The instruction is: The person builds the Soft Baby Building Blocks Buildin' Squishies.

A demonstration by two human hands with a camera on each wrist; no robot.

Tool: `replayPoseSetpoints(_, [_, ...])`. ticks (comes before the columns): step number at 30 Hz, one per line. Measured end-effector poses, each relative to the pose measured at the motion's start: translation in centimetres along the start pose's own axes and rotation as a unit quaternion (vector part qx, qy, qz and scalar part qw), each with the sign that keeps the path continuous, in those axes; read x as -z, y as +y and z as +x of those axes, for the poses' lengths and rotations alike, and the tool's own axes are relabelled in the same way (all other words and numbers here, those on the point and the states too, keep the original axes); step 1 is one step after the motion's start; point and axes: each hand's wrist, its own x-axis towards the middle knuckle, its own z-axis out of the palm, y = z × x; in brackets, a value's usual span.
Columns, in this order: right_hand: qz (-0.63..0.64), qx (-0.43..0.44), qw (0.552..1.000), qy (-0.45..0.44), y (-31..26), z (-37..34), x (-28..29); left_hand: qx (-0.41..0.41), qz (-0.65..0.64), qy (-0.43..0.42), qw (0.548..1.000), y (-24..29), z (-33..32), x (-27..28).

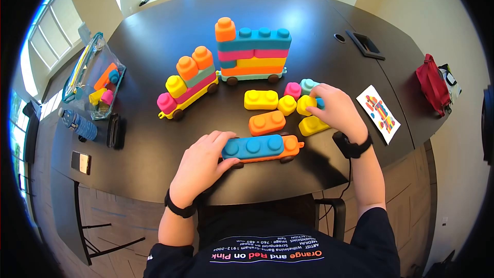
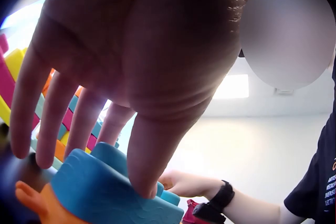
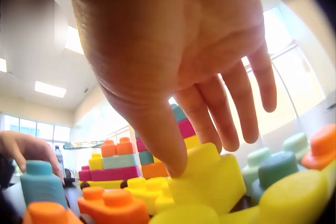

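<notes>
My left hand holds the left end of a long blue toy block, thumb on the near side and fingers on the far side. The block sits on an orange wheeled base near the table's front edge. In the left wrist view the thumb meets the blue block beside its studs. My right hand pinches a yellow block between thumb and fingers, among loose blocks. Beside it are a round-topped yellow block, a pink block, a longer yellow block and an orange block.
Behind stand two built wagons: a stepped one and a taller stacked one. A clear bag with blocks, a water bottle, a dark case and a phone lie left. A picture card lies right.
</notes>
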Motion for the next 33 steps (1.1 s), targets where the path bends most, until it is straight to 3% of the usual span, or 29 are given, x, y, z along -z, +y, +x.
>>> replayPoseSetpoints(2, [0.060, -0.005, 0.998, 0.037, -1.0, -1.4, 1.1, 0.002, 0.011, -0.019, 1.000, -0.2, -0.1, 0.0])
replayPoseSetpoints(4, [0.208, 0.021, 0.978, 0.014, -2.5, -3.3, 1.6, 0.026, -0.023, -0.017, 0.999, -0.2, -0.3, -0.1])
replayPoseSetpoints(6, [0.273, 0.026, 0.960, -0.052, -3.6, -4.5, 1.3, 0.027, -0.040, -0.014, 0.999, -0.1, -0.1, -0.2])
replayPoseSetpoints(8, [0.242, 0.063, 0.967, -0.053, -4.3, -5.4, -0.3, 0.028, -0.057, -0.014, 0.998, -0.1, 0.1, -0.3])
replayPoseSetpoints(10, [0.286, 0.013, 0.956, -0.070, -4.9, -5.9, -1.7, 0.025, -0.075, -0.025, 0.997, -0.2, 0.3, -0.3])
replayPoseSetpoints(23, [0.315, -0.011, 0.948, -0.054, -4.8, -6.8, -2.7, 0.031, -0.071, -0.021, 0.997, 0.4, 0.3, -0.6])
replayPoseSetpoints(25, [0.293, -0.041, 0.950, -0.103, -5.1, -6.7, -1.9, 0.032, -0.072, -0.015, 0.997, 0.4, 0.4, -0.7])
replayPoseSetpoints(28, [0.315, -0.018, 0.947, -0.051, -4.8, -7.0, -2.7, 0.029, -0.069, -0.012, 0.997, 0.3, 0.3, -0.8])
replayPoseSetpoints(33, [0.326, -0.022, 0.944, -0.044, -4.8, -7.1, -3.0, 0.029, -0.069, -0.012, 0.997, 0.5, 0.4, -0.8])
